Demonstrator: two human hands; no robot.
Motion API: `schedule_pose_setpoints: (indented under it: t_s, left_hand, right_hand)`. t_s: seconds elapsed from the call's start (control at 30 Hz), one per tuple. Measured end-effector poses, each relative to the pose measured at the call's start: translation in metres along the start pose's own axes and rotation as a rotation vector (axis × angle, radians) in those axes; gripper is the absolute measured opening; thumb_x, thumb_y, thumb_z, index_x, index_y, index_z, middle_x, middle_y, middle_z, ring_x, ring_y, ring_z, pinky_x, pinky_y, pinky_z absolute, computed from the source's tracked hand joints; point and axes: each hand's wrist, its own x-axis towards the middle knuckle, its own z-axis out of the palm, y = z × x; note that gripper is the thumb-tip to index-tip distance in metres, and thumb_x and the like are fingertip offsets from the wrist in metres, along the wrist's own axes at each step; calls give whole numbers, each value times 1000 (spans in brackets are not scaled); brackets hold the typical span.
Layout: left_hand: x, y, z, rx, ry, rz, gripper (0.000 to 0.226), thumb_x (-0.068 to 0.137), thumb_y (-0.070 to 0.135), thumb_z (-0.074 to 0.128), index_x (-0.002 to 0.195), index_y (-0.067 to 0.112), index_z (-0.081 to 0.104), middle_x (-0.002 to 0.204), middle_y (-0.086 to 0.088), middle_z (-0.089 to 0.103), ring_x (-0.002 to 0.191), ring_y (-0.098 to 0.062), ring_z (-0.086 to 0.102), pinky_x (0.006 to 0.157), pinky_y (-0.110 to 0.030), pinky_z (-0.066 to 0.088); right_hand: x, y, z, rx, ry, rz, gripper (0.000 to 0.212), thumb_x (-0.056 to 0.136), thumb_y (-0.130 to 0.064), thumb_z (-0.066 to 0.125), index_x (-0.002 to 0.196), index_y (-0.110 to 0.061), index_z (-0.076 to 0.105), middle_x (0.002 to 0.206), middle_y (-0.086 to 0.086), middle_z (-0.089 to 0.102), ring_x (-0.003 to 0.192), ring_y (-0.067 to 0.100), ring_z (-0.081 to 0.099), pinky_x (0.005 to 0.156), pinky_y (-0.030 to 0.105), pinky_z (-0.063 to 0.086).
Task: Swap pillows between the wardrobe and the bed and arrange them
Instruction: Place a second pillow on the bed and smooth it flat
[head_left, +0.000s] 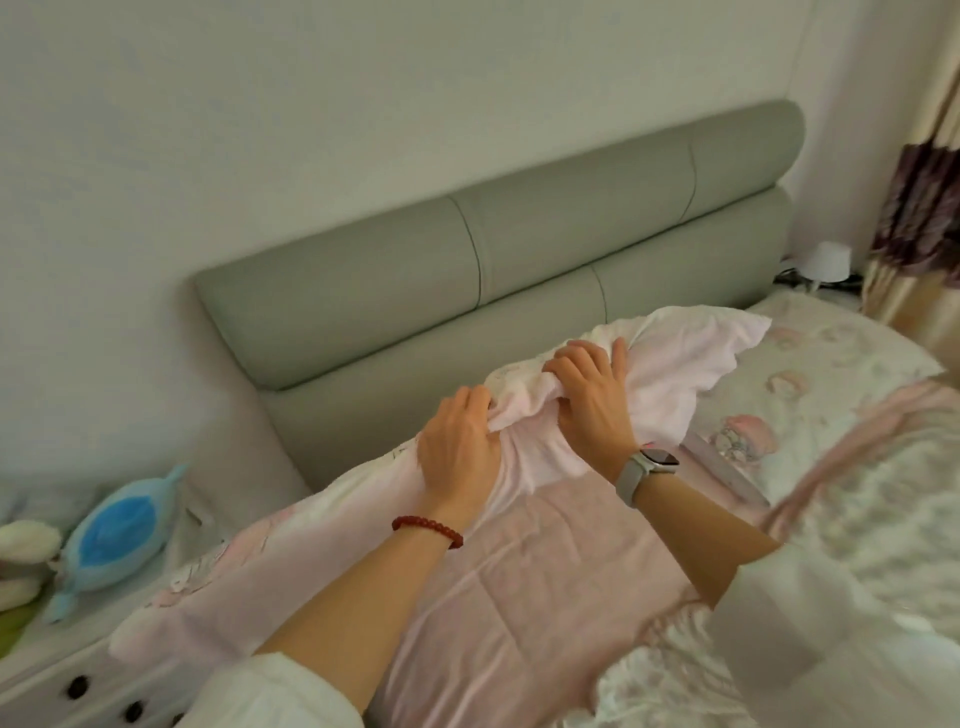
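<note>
Pink pillow (670, 379) lies at the bed (545, 582) head, against the grey headboard (467, 270); your left hand (457, 452) and right hand (592, 400) each grip bunched cover. Judged mid-arrangement; wardrobe unseen. Second pillow (810, 395) just beside; plush dolphin (117, 535) on nightstand (62, 670), not obstructing.
</note>
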Motion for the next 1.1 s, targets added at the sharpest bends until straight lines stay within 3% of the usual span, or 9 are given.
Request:
schedule_pose_setpoints:
  t_s: [0.1,0.17,0.27,0.4,0.5,0.7,0.87,1.0,1.1]
  left_hand:
    - [3,7,33,-74,-84,42,19,69,-4,57,71,11,44,68,-6,52,57,-23,42,47,-29,24]
    - [-2,3,65,-90,-305,52,8,85,14,53,79,14,49,80,-3,57,62,-21,46,50,-29,29]
    - [-10,-19,112,-121,-634,-7,16,93,27,46,105,19,53,104,0,58,77,-20,56,63,-31,42]
    - [-12,-76,166,-150,-837,-87,29,90,23,51,118,17,48,118,-8,52,105,-27,53,87,-44,45]
    - [-6,-130,205,-89,-920,-136,33,90,22,51,122,14,46,127,-12,49,115,-29,47,94,-49,41]
    - [21,-229,281,78,-982,-139,44,89,29,52,128,12,45,135,-16,43,122,-35,39,94,-53,38]
    - [46,-277,340,-8,-1005,-181,66,76,45,65,126,9,42,130,-19,47,115,-38,46,90,-50,43]
    - [53,-291,368,-138,-1182,-355,114,46,74,67,139,24,24,136,-6,46,121,-30,46,99,-49,39]
    - [53,-281,377,-109,-1155,-384,107,42,73,67,130,21,34,122,-8,57,107,-31,54,94,-47,43]
  right_hand:
    - [-16,30,9,-37,5,92,33,68,17,53,91,-4,61,100,16,65,118,37,49,104,70,16]
    - [-42,52,25,-104,-110,274,38,73,15,46,102,-7,59,115,12,60,129,32,37,108,67,10]
    - [-86,77,55,-161,-329,660,49,81,6,39,125,-15,45,139,4,43,138,26,20,111,62,10]
    - [-138,86,101,-93,-472,1006,50,85,-3,40,133,-17,35,142,9,38,132,32,27,109,56,21]
    - [-163,82,137,30,-485,1197,45,89,-8,41,133,-12,36,140,18,39,127,37,35,106,49,31]
    - [-180,77,218,250,-306,1617,51,92,-22,46,137,-9,26,139,22,36,123,35,41,102,41,35]
    - [-177,91,273,371,-52,1786,75,85,-39,56,141,-15,12,142,22,25,127,39,32,105,49,33]
    - [-179,105,291,466,154,1891,87,76,-40,65,139,-21,9,136,16,40,120,36,44,99,52,42]
    - [-173,108,298,395,257,1917,76,74,-30,65,134,-17,21,112,6,55,91,24,58,79,38,51]
